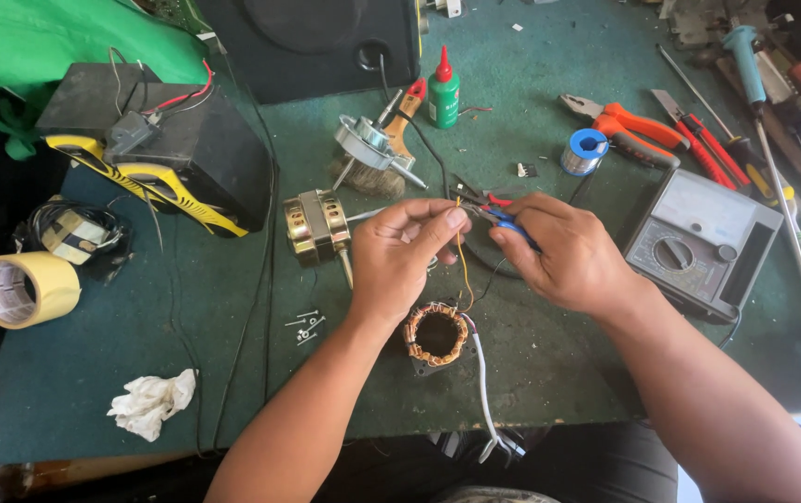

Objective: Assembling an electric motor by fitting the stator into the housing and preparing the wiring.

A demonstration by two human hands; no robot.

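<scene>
1. Left hand [398,264]: fingers pinching yellow wire [463,265] above copper-wound stator [437,333] lying on green surface [549,363].
2. Right hand [563,256]: fingers gripping blue-handled cutters [503,222], tips meeting the wire.
3. Lying near: grey multimeter [698,244].

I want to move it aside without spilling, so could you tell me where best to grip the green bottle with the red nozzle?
Grip the green bottle around its round body, below the red nozzle. It stands upright, so a sideways grasp keeps it level. Probably come from its right, where the mat lies bare; the motor part and brush crowd its left.
</scene>
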